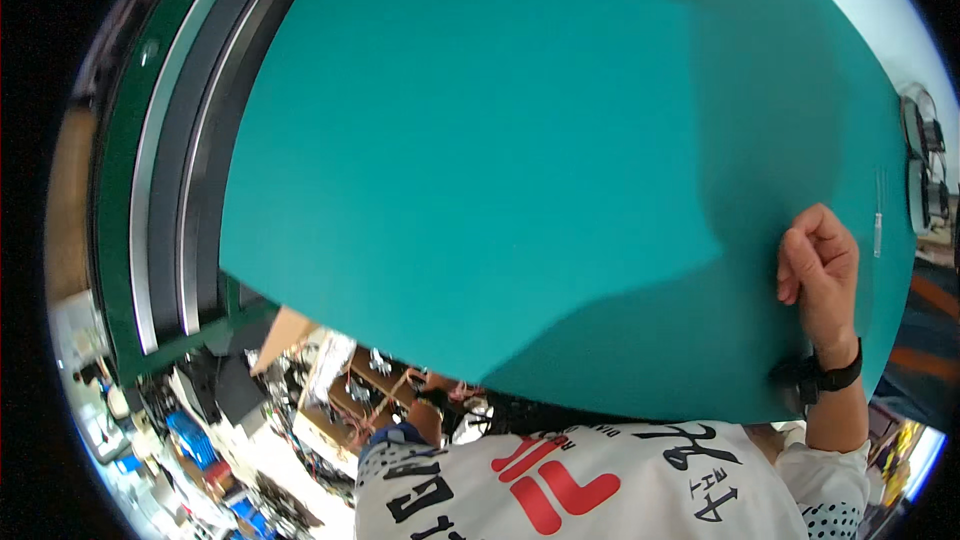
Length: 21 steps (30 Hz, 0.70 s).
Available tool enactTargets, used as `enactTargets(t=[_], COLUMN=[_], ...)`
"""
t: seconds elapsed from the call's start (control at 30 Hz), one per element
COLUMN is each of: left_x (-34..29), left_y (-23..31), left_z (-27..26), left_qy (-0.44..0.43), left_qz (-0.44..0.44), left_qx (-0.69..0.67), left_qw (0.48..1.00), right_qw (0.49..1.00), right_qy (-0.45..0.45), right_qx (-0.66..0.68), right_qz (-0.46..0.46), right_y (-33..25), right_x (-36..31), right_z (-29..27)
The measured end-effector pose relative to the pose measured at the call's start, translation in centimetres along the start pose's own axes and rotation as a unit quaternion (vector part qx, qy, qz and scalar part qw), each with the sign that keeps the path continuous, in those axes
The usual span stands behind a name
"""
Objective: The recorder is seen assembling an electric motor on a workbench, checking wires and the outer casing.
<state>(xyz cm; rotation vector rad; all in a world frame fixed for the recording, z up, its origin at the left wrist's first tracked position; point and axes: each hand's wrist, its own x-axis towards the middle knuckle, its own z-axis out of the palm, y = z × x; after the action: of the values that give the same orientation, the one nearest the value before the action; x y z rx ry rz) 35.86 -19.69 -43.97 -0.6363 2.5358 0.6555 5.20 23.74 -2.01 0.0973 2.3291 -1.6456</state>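
While the right hand (820, 275) is resting in a loose fist on the teal work surface (520, 160), its fingers are curling inward and closing on nothing that can be made out; whether something small is tucked inside the fist cannot be told. A black wristband (838, 376) is circling the wrist just below the hand, and the forearm is coming up from the lower right edge out of a white sleeve with dark dots (835, 505). The left hand is not showing anywhere. The teal surface is filling most of the view, with a broad shadow lying across its right and lower part. Just to the right of the hand, a thin pale strip (878, 230) is lying on the surface. Along the surface's left side, a dark conveyor with grey rails (185, 200) in a green frame is running in a curve. Below the surface's near edge, the person's white shirt with red and black markings (560, 485) is showing, and further left a cardboard box of wired parts (350, 390) is sitting among cluttered items.
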Motion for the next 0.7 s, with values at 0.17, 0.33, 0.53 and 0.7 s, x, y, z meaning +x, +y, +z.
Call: enactTargets(t=[0.17,0.33,0.53,0.7], left_x=[8.5,17.3,23.9,26.8], left_y=[4.3,10.9,17.7,20.2], left_z=[-2.6,-6.0,-7.2,-8.9], left_qy=[0.031,0.070,0.069,0.081], left_qz=[0.060,0.134,0.221,0.251], left_qx=[0.003,0.005,0.006,0.008], left_qw=[0.998,0.989,0.973,0.965], right_qw=[0.998,0.991,0.985,0.993], right_qy=[0.019,0.036,0.000,-0.029], right_qx=[0.061,0.131,0.170,0.094], right_qz=[0.005,0.008,-0.012,-0.065], right_y=[-0.4,-0.3,-0.5,-0.4], right_x=[-0.2,-0.4,-0.2,-0.1], right_z=[0.1,-0.1,0.6,0.5])
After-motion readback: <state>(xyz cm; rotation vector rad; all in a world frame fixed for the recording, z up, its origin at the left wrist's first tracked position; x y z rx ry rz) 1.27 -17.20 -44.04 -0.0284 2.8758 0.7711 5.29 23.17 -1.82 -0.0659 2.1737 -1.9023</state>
